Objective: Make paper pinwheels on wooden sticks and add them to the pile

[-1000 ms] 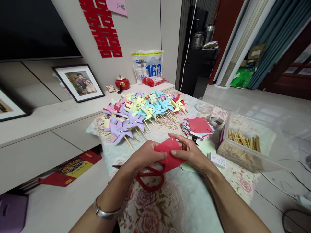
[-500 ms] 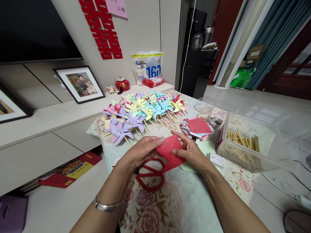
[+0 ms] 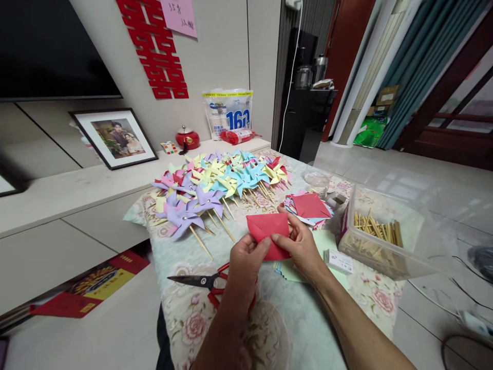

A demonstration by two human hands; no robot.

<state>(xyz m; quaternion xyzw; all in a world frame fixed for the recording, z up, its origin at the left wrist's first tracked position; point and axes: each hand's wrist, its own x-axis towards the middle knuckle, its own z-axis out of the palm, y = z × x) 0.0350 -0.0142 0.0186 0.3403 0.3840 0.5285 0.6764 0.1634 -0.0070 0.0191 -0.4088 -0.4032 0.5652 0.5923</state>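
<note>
**Two hands folding red paper**

At centre frame, the left hand (image 3: 246,259) and right hand (image 3: 302,246) both pinched a folded red paper (image 3: 268,227), fingers closed on its lower edge. Red-handled scissors (image 3: 200,281) lay lower left; paper pinwheels (image 3: 219,180) were spread above.

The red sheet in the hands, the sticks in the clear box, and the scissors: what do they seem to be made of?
Red sheet: matte paper, by its thin look and sharp folded edge.
Sticks: probably wood or bamboo; pale tan and dull.
Box: clear plastic; contents show through.
Scissors: dark metal blades; red handles look like plastic.
</note>
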